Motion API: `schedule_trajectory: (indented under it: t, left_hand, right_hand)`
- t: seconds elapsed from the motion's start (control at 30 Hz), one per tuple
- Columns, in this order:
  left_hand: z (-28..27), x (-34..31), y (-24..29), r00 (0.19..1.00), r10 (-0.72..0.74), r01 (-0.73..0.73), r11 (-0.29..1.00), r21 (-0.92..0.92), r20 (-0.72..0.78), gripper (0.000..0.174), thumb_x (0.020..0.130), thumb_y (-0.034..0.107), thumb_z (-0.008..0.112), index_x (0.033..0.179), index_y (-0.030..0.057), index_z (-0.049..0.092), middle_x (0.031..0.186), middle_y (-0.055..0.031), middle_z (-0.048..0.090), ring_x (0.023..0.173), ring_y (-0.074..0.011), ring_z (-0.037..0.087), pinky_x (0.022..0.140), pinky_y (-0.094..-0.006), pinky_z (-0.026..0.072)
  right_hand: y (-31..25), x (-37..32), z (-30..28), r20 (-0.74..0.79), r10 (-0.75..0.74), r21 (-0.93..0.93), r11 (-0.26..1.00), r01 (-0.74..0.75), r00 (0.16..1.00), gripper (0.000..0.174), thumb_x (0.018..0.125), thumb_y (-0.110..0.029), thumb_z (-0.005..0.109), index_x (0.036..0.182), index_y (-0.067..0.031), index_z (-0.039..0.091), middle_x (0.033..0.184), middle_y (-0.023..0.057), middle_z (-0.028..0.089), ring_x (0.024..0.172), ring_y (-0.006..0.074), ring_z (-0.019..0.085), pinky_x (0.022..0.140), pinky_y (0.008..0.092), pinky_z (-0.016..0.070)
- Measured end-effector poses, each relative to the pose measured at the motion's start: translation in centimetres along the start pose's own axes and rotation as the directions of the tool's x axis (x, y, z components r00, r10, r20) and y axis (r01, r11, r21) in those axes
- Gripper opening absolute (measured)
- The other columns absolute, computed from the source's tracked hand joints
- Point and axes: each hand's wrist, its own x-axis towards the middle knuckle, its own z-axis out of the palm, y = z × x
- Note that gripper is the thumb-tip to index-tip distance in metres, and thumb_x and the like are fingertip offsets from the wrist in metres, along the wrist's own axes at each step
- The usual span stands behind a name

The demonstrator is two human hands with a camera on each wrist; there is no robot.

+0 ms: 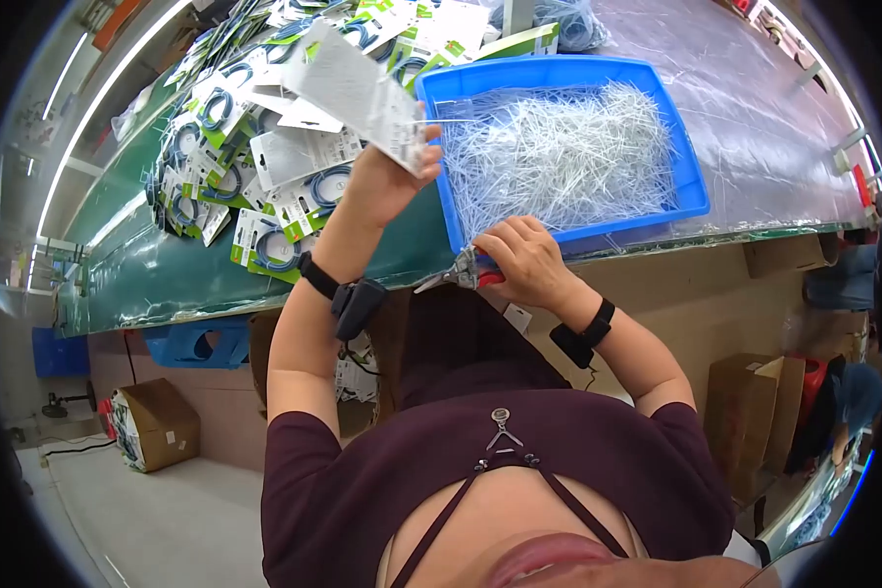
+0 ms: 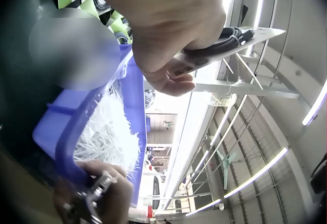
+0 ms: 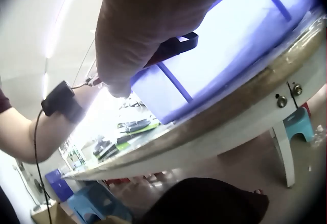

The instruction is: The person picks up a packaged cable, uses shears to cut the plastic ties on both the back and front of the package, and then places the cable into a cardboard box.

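My left hand (image 1: 382, 186) is raised over the table and grips a packaging card (image 1: 348, 88) by its lower end, its pale printed back facing the head camera. A dark coiled cable (image 2: 225, 42) shows on the card's other side in the left wrist view. At the front edge of the blue bin, my right hand (image 1: 529, 260) holds a pair of cutting pliers (image 1: 451, 274) with red handles (image 3: 166, 52), their metal tips pointing left. Thin clear plastic strips (image 1: 568, 147) fill the blue bin (image 1: 694, 186). In the right wrist view, my right hand hides the pliers' tips.
A heap of green and white cable cards (image 1: 294, 206) spreads over the left of the green table (image 1: 147, 284). Clear plastic sheeting (image 1: 755, 147) covers its right part. Below stand a blue stool (image 1: 201, 343) and cardboard boxes (image 1: 162, 421). A plastic bag (image 1: 573, 24) lies behind the bin.
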Motion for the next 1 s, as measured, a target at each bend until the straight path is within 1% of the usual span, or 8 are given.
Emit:
schedule_trajectory:
  t: [0.07,0.17,0.2,0.3,0.43,0.6,0.7,1.0]
  left_hand:
    - [0.9,0.7,-0.3,1.0,0.01,-0.008,0.999,0.049,-0.021,0.043,0.099,0.033,0.045,0.135,0.0101,0.041,0.121,-0.0178,0.054,0.089,-0.0269,0.061,0.072,-0.0352,0.0519]
    - [1.7,1.7,-1.3,0.999,0.026,-0.023,0.994,0.105,-0.025,0.05,0.098,0.033,0.05,0.142,0.0156,0.036,0.134,-0.0213,0.047,0.104,-0.0311,0.06,0.084,-0.039,0.0535]
    - [1.7,1.9,-1.7,1.0,0.008,-0.006,0.994,0.105,-0.023,0.05,0.098,0.033,0.05,0.142,0.0156,0.036,0.134,-0.0213,0.047,0.104,-0.0311,0.06,0.084,-0.039,0.0535]
    - [1.7,2.8,-3.0,0.993,0.06,-0.072,0.991,0.112,0.106,0.053,0.097,0.036,0.051,0.144,0.0198,0.034,0.141,-0.0213,0.041,0.117,-0.0364,0.055,0.093,-0.0444,0.0514]
    - [4.0,2.7,-5.5,0.979,0.146,-0.158,0.985,0.074,0.141,0.056,0.098,0.035,0.049,0.148,0.0201,0.028,0.138,-0.0206,0.043,0.115,-0.0357,0.056,0.099,-0.045,0.0475]
    - [5.0,2.5,-6.3,0.973,0.155,-0.172,0.981,0.09,0.174,0.062,0.096,0.039,0.052,0.148,0.0197,0.026,0.138,-0.0206,0.042,0.118,-0.0372,0.054,0.103,-0.048,0.0435]
    - [6.2,1.9,-6.9,0.952,0.264,-0.302,0.886,0.351,0.153,0.067,0.095,0.041,0.053,0.15,0.0155,0.022,0.134,-0.0206,0.045,0.119,-0.0376,0.053,0.106,-0.0494,0.0404]
    - [6.5,1.9,-7.4,0.964,0.174,-0.217,0.951,0.219,0.201,0.066,0.096,0.028,0.054,0.151,0.0147,0.019,0.129,-0.0178,0.047,0.117,-0.0318,0.056,0.104,-0.041,0.0441]
  right_hand:
    - [-0.4,0.5,-0.9,-0.023,-0.005,0.007,1.0,0.005,1.0,0.051,0.059,-0.011,0.075,0.106,-0.0091,0.057,0.096,0.0084,0.058,0.087,0.026,0.058,0.076,0.0365,0.0451]
    - [-0.8,0.7,-2.9,-0.246,0.131,0.064,0.991,-0.118,0.96,0.053,0.064,-0.016,0.077,0.112,-0.0054,0.056,0.098,0.0098,0.058,0.086,0.0274,0.058,0.076,0.0364,0.0467]
    - [-1.0,0.6,-3.4,-0.252,0.146,0.063,0.989,-0.135,0.957,0.053,0.064,-0.016,0.077,0.112,-0.0054,0.056,0.098,0.0098,0.058,0.086,0.0274,0.058,0.076,0.0364,0.0467]
    - [-0.9,0.1,-4.5,-0.231,0.467,0.187,0.882,-0.432,0.853,0.053,0.073,-0.026,0.077,0.114,-0.0016,0.055,0.097,0.0121,0.057,0.086,0.0286,0.058,0.076,0.0363,0.0473]
    - [-0.1,-0.4,-5.1,-0.113,0.592,0.119,0.805,-0.581,0.798,0.054,0.078,-0.035,0.075,0.114,-0.0001,0.055,0.096,0.0132,0.057,0.084,0.029,0.058,0.075,0.0355,0.048]
    - [-0.3,0.0,-5.4,-0.092,0.656,0.107,0.755,-0.647,0.749,0.051,0.08,-0.038,0.073,0.113,-0.0015,0.057,0.095,0.0133,0.058,0.083,0.0292,0.059,0.075,0.0352,0.0482]
    - [0.0,-0.3,-5.3,-0.116,0.669,0.124,0.743,-0.658,0.734,0.051,0.08,-0.038,0.073,0.112,-0.0014,0.058,0.095,0.0135,0.058,0.083,0.0295,0.06,0.074,0.0359,0.0483]
    - [0.3,-0.3,-5.5,-0.088,0.664,0.156,0.745,-0.648,0.743,0.05,0.082,-0.037,0.072,0.111,0.0,0.058,0.096,0.0149,0.06,0.084,0.0295,0.06,0.075,0.0358,0.0481]
